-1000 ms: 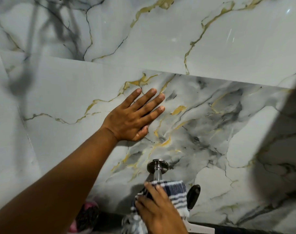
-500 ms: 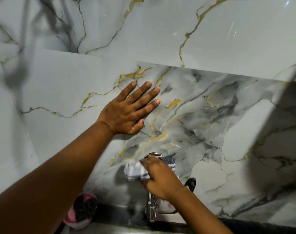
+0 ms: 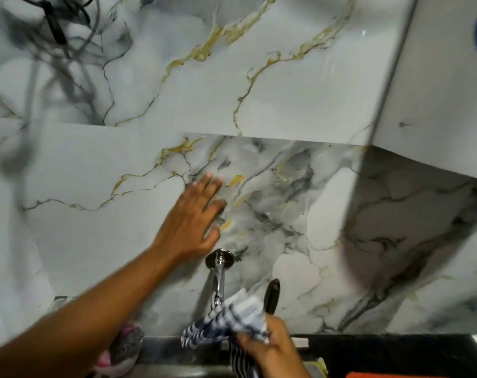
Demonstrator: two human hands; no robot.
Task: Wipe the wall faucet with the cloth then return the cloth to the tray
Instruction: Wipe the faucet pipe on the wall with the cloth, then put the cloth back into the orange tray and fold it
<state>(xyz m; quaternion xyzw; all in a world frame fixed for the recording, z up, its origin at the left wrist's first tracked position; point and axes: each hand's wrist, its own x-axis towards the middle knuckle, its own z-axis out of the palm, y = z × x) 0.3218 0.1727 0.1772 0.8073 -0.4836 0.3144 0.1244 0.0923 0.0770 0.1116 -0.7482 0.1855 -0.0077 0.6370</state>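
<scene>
The faucet [image 3: 219, 271], a chrome pipe fixed to the marble wall [image 3: 286, 91] by a round flange, runs down from that flange toward the sink edge at the bottom of the view. Far left of the faucet and above it, dark cords [image 3: 57, 28] hang blurred against the wall. Below and left of the faucet, a pink and grey scrubber [image 3: 122, 347] sits at the sink edge, partly hidden by the forearm. The left hand [image 3: 193, 222] lies just above and left of the flange, fingers spread and flat on the marble, the thumb close to the flange. At the faucet's lower end, the cloth [image 3: 229, 320], white with dark blue stripes, is bunched against the pipe and covers its tip. Just right of the faucet's lower part, a black lever handle [image 3: 272, 296] stands upright. The right hand [image 3: 270, 347], below and right of the faucet, has its fingers closed around the cloth. An orange thing [image 3: 395, 374] shows at the bottom edge, well right of the faucet.
</scene>
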